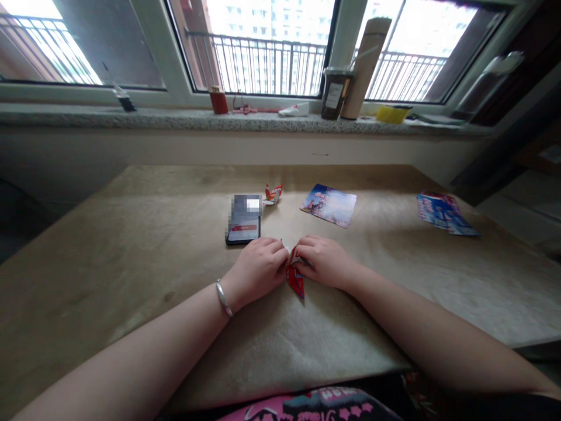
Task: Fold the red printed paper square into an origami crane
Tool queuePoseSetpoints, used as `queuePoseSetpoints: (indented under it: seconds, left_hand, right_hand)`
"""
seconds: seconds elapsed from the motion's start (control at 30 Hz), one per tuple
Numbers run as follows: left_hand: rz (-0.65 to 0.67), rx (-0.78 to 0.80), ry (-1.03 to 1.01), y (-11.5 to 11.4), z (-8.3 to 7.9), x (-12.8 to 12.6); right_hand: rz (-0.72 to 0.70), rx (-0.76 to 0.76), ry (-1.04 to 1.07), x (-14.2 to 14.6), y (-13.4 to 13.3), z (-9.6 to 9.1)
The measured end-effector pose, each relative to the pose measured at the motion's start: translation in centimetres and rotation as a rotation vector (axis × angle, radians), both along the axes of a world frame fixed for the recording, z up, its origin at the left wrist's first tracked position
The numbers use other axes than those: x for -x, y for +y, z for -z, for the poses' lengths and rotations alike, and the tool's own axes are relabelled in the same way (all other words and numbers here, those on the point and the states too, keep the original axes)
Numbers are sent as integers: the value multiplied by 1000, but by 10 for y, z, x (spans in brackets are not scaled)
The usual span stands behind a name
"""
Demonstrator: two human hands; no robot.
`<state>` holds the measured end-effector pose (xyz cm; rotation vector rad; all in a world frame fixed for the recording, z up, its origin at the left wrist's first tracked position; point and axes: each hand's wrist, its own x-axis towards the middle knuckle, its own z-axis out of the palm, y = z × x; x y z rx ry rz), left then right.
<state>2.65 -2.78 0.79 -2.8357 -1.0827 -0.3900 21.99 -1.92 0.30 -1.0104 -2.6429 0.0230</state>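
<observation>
Between my two hands is a folded piece of red paper (295,282), its pointed end hanging down towards me. My left hand (260,266) pinches it from the left, with a silver bracelet at the wrist. From the right, my right hand (326,260) has its fingers closed on the same paper. Parts of the fold are hidden behind my fingers. Just beyond my left hand lies a phone (245,232) with its screen lit. A small red-and-white folded paper figure (274,194) stands beside the phone's top right corner.
Blue-and-pink printed sheets (331,204) lie past my right hand, and a fanned pile of similar sheets (445,213) is farther right on the table (131,245). The windowsill (175,120) behind holds a red container (218,100), a dark jar (335,93) and a tall tube (366,67).
</observation>
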Motion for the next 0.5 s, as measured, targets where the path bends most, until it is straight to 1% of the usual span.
queuePoseSetpoints:
  seconds: [0.2,0.33,0.5]
  left_hand:
    - [-24,8,-27,-1,-1,-3]
    - [-68,65,-91,-1,1,-4]
    - [-53,139,-176,0,1,-2]
  right_hand:
    - [14,21,7,3,-1,-1]
    - [15,47,39,4,-1,-1]
    - [7,107,100,4,0,0]
